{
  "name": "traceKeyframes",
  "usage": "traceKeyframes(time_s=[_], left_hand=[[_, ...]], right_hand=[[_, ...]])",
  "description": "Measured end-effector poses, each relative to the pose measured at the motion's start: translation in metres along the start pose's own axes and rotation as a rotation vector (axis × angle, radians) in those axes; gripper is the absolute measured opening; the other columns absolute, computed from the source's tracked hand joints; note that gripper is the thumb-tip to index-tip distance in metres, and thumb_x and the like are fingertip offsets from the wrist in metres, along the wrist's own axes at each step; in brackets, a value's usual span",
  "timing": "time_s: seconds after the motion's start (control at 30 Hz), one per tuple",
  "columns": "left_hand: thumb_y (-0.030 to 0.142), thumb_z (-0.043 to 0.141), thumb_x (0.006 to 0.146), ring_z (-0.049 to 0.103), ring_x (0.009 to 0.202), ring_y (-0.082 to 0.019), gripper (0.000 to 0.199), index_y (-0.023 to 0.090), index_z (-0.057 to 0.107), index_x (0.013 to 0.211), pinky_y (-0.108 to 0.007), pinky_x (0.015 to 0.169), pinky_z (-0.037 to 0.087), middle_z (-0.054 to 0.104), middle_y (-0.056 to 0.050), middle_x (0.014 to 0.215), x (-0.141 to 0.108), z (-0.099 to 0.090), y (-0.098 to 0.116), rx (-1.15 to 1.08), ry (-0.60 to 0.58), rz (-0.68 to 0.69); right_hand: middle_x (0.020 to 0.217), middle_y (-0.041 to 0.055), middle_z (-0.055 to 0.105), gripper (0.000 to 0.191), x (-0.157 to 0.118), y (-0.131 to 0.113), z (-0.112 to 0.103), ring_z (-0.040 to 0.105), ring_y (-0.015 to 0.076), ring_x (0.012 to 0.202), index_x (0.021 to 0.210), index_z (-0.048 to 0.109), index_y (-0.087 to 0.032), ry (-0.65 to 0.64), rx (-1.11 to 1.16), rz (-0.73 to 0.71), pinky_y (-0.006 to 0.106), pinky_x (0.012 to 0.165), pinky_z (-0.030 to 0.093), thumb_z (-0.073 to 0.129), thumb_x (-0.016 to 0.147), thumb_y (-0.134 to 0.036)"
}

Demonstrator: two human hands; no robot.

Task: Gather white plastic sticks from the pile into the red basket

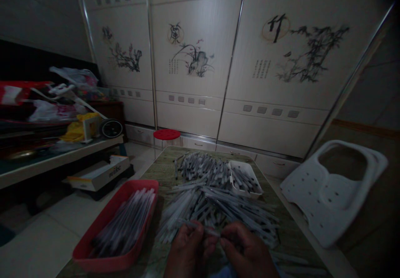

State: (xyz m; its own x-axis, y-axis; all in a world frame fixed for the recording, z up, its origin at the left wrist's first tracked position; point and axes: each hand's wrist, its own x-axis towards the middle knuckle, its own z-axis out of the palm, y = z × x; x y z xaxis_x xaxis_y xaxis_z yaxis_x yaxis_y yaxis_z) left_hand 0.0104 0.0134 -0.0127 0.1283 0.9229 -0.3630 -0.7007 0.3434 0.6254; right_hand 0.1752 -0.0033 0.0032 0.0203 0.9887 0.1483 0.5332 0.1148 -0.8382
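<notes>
Low at the front of the table, my left hand [187,246] pinches a thin translucent pen tube [210,229] between thumb and fingers. My right hand [242,244] is closed on the right end of this tube, fingertips close to the left ones. Just beyond my hands, long translucent pen tubes [240,205] lie in a loose, crossing heap. Behind them is a pile of shorter grey pen parts with dark ends [203,167]. A red plastic basket [79,249], left of my hands, holds many slim pens or tubes lying lengthwise. Dim light and blur hide finer detail.
A small white tray [259,193] of dark-tipped parts stands at the table's [300,240] right back. A white plastic chair [331,211] stands close on the right. A red stool [167,134], a Nike box [103,172] and a cluttered bench [78,147] lie beyond and left.
</notes>
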Motion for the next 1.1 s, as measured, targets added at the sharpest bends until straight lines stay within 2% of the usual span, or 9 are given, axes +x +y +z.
traceKeyframes(time_s=[0.17, 0.33, 0.47, 0.63, 0.9, 1.1], left_hand=[[0.033, 0.094, 0.067, 0.074, 0.07, -0.018, 0.043, 0.02, 0.06, 0.089, -0.025, 0.066, 0.055, 0.074, -0.003, 0.074, 0.003, -0.002, -0.003, -0.023, 0.004, 0.02], [0.037, 0.098, 0.061, 0.073, 0.066, -0.018, 0.05, 0.02, 0.059, 0.087, -0.024, 0.062, 0.054, 0.075, -0.004, 0.073, 0.009, -0.006, -0.009, -0.017, 0.014, -0.002], [0.04, 0.097, 0.063, 0.073, 0.067, -0.018, 0.05, 0.02, 0.059, 0.089, -0.024, 0.061, 0.054, 0.076, -0.005, 0.074, 0.011, -0.008, -0.011, -0.011, 0.004, 0.018], [0.038, 0.097, 0.062, 0.073, 0.067, -0.018, 0.049, 0.02, 0.059, 0.087, -0.024, 0.062, 0.054, 0.075, -0.004, 0.073, 0.01, -0.009, -0.012, -0.034, -0.02, -0.003], [0.039, 0.097, 0.063, 0.072, 0.065, -0.017, 0.049, 0.02, 0.058, 0.086, -0.023, 0.062, 0.054, 0.076, -0.006, 0.073, 0.008, -0.006, -0.015, -0.045, -0.04, -0.003], [0.032, 0.093, 0.07, 0.075, 0.068, -0.017, 0.04, 0.019, 0.059, 0.087, -0.022, 0.064, 0.056, 0.076, -0.005, 0.072, 0.004, -0.001, -0.007, -0.04, 0.028, 0.019]], right_hand=[[0.08, 0.0034, 0.078, 0.022, 0.0, 0.001, 0.0, 0.071, 0.0206, 0.073, 0.091, 0.074, -0.022, 0.003, 0.017, 0.015, 0.028, 0.066, 0.05, 0.06, 0.083, -0.036], [0.082, 0.0048, 0.082, 0.02, -0.002, -0.002, -0.001, 0.075, 0.023, 0.077, 0.087, 0.074, -0.022, -0.016, 0.082, 0.033, 0.028, 0.068, 0.053, 0.062, 0.083, -0.038], [0.085, 0.0056, 0.083, 0.026, -0.002, -0.002, -0.004, 0.076, 0.0232, 0.079, 0.091, 0.075, -0.022, -0.033, 0.073, 0.059, 0.029, 0.071, 0.054, 0.062, 0.085, -0.042], [0.079, 0.0045, 0.08, 0.03, -0.002, 0.0, -0.007, 0.073, 0.0207, 0.069, 0.093, 0.074, -0.021, -0.118, 0.106, 0.099, 0.027, 0.062, 0.053, 0.064, 0.088, -0.049], [0.064, 0.0016, 0.073, 0.038, -0.005, 0.004, -0.005, 0.068, 0.0189, 0.057, 0.086, 0.071, -0.021, -0.094, 0.09, 0.112, 0.027, 0.056, 0.049, 0.056, 0.092, -0.056], [0.087, 0.0069, 0.081, 0.041, -0.011, 0.001, 0.003, 0.076, 0.0239, 0.076, 0.101, 0.069, -0.023, 0.051, 0.141, 0.06, 0.03, 0.069, 0.055, 0.061, 0.087, -0.06]])
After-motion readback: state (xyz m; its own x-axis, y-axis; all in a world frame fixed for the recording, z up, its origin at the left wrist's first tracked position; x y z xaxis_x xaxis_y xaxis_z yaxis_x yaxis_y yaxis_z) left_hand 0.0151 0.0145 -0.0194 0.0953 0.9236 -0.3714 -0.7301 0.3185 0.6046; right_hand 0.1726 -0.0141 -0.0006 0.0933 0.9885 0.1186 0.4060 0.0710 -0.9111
